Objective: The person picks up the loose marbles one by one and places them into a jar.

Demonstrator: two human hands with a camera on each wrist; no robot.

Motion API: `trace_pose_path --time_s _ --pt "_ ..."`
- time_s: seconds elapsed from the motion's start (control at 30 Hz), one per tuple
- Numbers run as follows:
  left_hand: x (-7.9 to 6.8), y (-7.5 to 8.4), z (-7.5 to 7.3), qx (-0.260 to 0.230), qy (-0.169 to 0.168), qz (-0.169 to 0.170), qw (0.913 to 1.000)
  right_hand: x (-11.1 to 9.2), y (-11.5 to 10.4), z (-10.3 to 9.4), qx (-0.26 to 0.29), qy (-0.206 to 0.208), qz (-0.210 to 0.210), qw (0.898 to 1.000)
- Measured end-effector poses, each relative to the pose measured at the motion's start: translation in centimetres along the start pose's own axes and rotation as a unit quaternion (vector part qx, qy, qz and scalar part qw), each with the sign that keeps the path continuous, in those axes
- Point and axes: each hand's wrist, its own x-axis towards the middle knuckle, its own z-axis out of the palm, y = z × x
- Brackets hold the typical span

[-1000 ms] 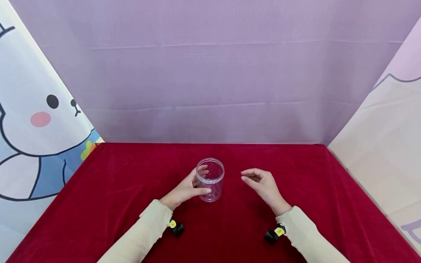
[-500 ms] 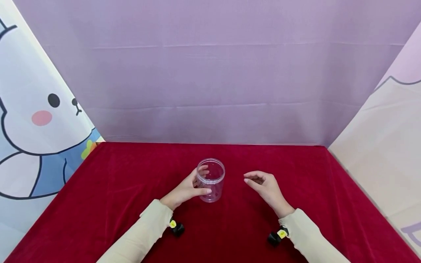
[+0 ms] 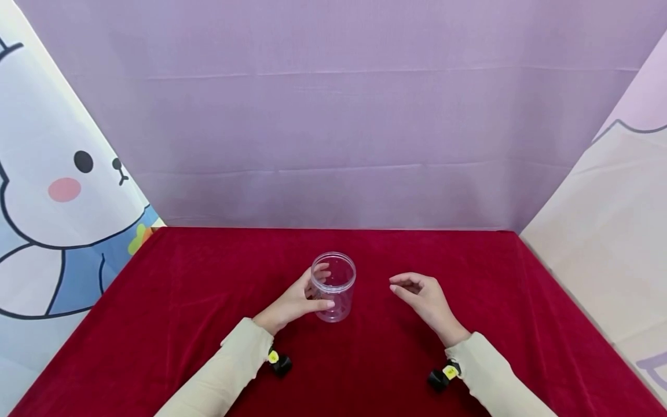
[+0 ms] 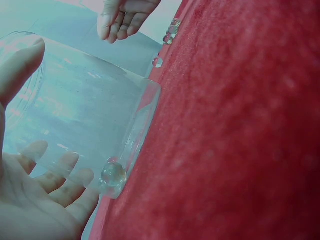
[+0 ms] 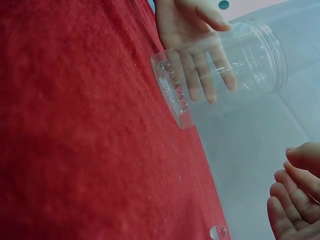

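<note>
The clear jar (image 3: 340,294) looks to be standing upright on the red cloth (image 3: 365,365), no lid on it, and the left hand (image 3: 293,298) grips it from the jar's left — thumb across the near wall, fingers bent round the far side. The right hand (image 3: 426,296) hangs off to the jar's right, not touching it, thumb and fingertips loosely curved with a gap between them and nothing showing in there. Several clear balls (image 5: 175,83) sit on the jar's floor, and a few loose balls (image 4: 157,62) lie on the cloth to the jar's right. The step in hand seems to be steadying the jar, so best bet is base flat, light pressure since a thin wall would probably flex, and fingers below the rim to leave the mouth free. Hard to make out: clear balls in a clear jar are a pain to count, and the loose ones barely register from the head camera — plus the right palm runs off the edge of the right wrist view, beyond the jar.
</note>
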Motion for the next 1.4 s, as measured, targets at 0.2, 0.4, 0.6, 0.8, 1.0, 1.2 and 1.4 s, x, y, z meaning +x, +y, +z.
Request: trace_pose_path --time_s 0.2,0.4,0.6,0.8,1.0,1.2,1.4 --pt "-0.1 -0.1 -0.1 -0.001 0.001 0.004 1.0 0.2 1.0 -0.4 0.0 0.001 0.004 1.0" --pt "-0.1 -0.1 -0.1 0.0 0.001 0.006 1.0 -0.5 -1.2 -0.6 -0.015 0.002 0.01 1.0" --pt "-0.1 -0.2 0.0 0.004 0.0 0.003 1.0 -0.6 -1.3 -0.8 -0.018 0.002 0.016 1.0" --pt "-0.1 -0.1 0.0 0.004 0.001 0.005 1.0 -0.1 1.6 -1.0 0.004 -0.002 0.028 1.0" --pt "-0.3 0.0 0.0 -0.001 0.002 -0.002 1.0 -0.1 2.5 -1.3 0.01 0.004 0.026 1.0" --pt "-0.1 0.0 0.1 0.001 0.001 0.002 1.0 -0.1 2.4 -1.7 0.017 0.005 0.021 1.0" --pt "-0.1 0.1 0.2 0.0 0.0 -0.001 1.0 -0.5 2.6 -2.1 0.018 0.002 0.024 1.0"
